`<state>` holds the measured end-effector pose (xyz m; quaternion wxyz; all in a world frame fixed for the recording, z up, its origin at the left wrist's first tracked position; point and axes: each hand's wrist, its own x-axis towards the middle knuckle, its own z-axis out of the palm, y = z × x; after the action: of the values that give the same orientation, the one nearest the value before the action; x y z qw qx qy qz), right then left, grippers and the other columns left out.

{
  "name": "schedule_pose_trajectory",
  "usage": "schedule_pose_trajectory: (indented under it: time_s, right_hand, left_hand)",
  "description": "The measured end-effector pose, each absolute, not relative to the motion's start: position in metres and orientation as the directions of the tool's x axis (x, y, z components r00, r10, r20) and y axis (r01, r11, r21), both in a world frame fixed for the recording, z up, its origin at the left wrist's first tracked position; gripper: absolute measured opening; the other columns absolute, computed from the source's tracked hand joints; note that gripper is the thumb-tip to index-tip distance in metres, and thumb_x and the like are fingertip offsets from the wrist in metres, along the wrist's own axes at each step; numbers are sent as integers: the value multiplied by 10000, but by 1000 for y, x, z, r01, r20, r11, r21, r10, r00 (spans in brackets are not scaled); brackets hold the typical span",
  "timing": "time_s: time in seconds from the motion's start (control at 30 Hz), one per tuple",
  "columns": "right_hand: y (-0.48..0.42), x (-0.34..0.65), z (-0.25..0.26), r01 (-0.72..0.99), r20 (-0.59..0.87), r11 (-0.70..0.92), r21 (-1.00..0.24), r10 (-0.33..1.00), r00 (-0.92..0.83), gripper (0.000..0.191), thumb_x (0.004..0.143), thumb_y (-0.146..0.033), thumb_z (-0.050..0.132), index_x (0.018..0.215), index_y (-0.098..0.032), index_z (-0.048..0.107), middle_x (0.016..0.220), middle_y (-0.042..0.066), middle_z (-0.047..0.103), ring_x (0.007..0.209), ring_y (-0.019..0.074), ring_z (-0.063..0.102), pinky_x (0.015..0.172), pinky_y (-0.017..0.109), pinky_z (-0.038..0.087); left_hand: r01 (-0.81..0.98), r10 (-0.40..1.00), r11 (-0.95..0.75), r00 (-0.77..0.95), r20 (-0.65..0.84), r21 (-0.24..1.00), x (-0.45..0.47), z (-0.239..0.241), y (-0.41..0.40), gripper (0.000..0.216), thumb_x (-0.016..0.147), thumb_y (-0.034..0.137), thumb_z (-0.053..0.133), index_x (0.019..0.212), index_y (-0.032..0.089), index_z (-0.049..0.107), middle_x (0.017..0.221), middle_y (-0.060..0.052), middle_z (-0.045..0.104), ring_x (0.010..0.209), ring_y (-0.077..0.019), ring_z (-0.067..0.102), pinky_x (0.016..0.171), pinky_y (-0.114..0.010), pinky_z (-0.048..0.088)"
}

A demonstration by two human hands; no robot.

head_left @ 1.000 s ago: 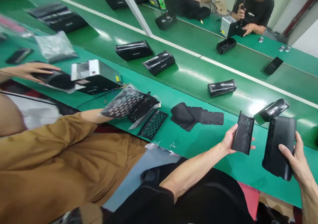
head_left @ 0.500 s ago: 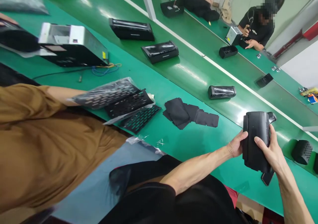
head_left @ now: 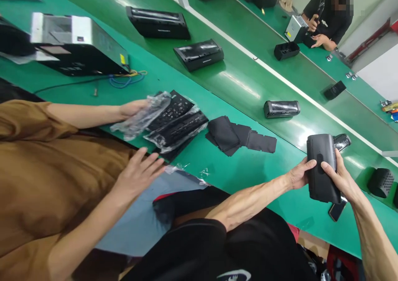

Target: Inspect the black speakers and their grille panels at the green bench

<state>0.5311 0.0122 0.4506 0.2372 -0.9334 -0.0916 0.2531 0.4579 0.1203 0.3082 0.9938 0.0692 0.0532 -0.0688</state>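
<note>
A black speaker housing [head_left: 323, 185] is held upright above the green bench at the right. My left hand [head_left: 300, 174] grips its left side, thumb lying across the front face. On the other side my right hand [head_left: 343, 177] wraps the edge, its thumb also pressed on the front near a dark oval patch. Behind the housing, a glossy black speaker [head_left: 343, 141] is partly covered. Beneath my right hand a phone [head_left: 337, 211] lies on the bench. Left of my hands, thin black sheets [head_left: 224, 133] are spread in an overlapping pile.
A co-worker in a brown shirt [head_left: 62, 156] handles plastic-wrapped black perforated panels [head_left: 174, 127] at my left. Speakers [head_left: 199, 54] stand along the green belt [head_left: 239, 84]. A metal-topped machine [head_left: 81, 44] with cables is at far left; another person [head_left: 329, 19] works across the belt.
The housing has turned in my hands, so its oval patch now faces me. The co-worker's hands have come into view, one drawn back from the wrapped panels. My view has shifted slightly.
</note>
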Motion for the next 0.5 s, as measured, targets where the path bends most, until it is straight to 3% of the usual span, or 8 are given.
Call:
schedule_pose_trajectory:
  time_s: [0.1, 0.17, 0.23, 0.37, 0.5]
  right_hand:
    - [-5, 511, 446, 109, -325, -835, -539, 325, 888, 1302, 793, -853, 726, 1790, -234, 163, 1800, 194, 270, 1603, 442, 372, 1280, 626, 356]
    - [-13, 485, 432, 143, -151, -797, -586, 281, 948, 1335, 759, -811, 803, 1787, -287, 131, 1797, 203, 234, 1558, 475, 420, 1173, 665, 477]
    - [-13, 461, 411, 204, 46, -755, -623, 224, 973, 1371, 720, -798, 846, 1771, -279, 134, 1777, 221, 203, 1560, 486, 390, 1146, 678, 495]
    - [4, 449, 382, 301, 416, -728, -616, 24, 909, 1165, 691, -787, 874, 1574, -162, 442, 1518, 224, 485, 1411, 458, 516, 1204, 699, 399]
    - [-8, 459, 409, 364, 459, -689, -627, 51, 887, 1066, 654, -724, 934, 1480, -160, 565, 1455, 190, 558, 1325, 441, 569, 1189, 681, 397]
  left_hand:
    - [68, -43, 988, 984, -175, 138, 462, 314, 128, 806, 652, 496, 1029, 1344, 230, 713, 1254, -122, 790, 1122, -306, 741, 1000, -440, 564]
    - [-11, 38, 990, 980, -194, 138, 464, 319, 133, 829, 634, 474, 1039, 1354, 245, 699, 1226, -108, 783, 1099, -290, 730, 971, -423, 565]
    - [-78, 105, 987, 975, -198, 138, 467, 323, 132, 875, 629, 478, 1042, 1390, 260, 671, 1205, -103, 773, 1092, -283, 722, 969, -425, 565]
    - [-123, 158, 975, 968, -195, 183, 473, 325, 129, 968, 645, 488, 1033, 1487, 328, 582, 1294, -83, 735, 1154, -290, 709, 995, -443, 561]
    - [-69, 86, 913, 996, -25, 402, 485, 328, 175, 1111, 579, 630, 1023, 1548, 357, 554, 1548, -136, 604, 1334, -376, 634, 1066, -531, 539]
